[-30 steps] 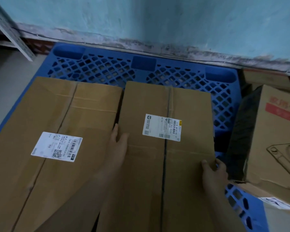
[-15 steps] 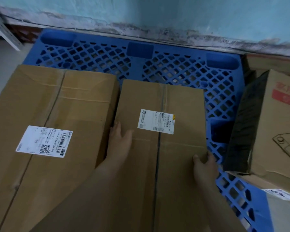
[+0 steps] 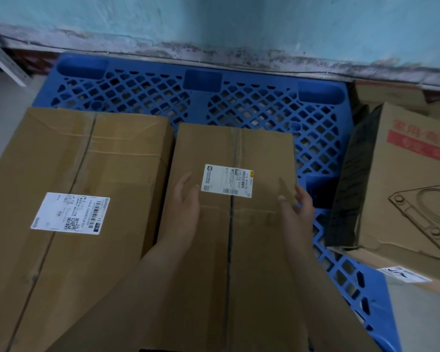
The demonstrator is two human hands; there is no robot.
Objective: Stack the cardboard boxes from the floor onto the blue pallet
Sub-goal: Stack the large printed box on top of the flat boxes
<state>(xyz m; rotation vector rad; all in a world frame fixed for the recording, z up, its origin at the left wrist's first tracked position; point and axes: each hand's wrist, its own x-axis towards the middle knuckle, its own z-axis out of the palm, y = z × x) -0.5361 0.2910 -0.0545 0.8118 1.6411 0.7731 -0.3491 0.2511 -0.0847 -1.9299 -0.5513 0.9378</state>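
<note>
The narrower cardboard box [image 3: 259, 153] lies at the centre of the frame on the blue pallet [image 3: 239, 102], its long side running toward the lower edge; its left side sits just beside the larger cardboard box [image 3: 99, 161] at the left, which is also on the pallet. The left hand [image 3: 186, 201] rests flat on its top near the left edge, fingers straight and gripping nothing; the right hand [image 3: 299, 208] is open at the right edge, fingers loose, and I cannot tell whether it touches. The board looks stiff, with creases across the top, so it should slide and lift without sagging; its weight is hidden. Its plain faces may be slippery, so I would take it by the two long sides or under the lower corners, not by the taped seam. Both boxes are taped shut and carry a white shipping label [image 3: 226, 181]; their contents cannot be seen. At the right of the frame, off the pallet, stands a printed carton [image 3: 412, 199] with red lettering and a line drawing, also closed.
</note>
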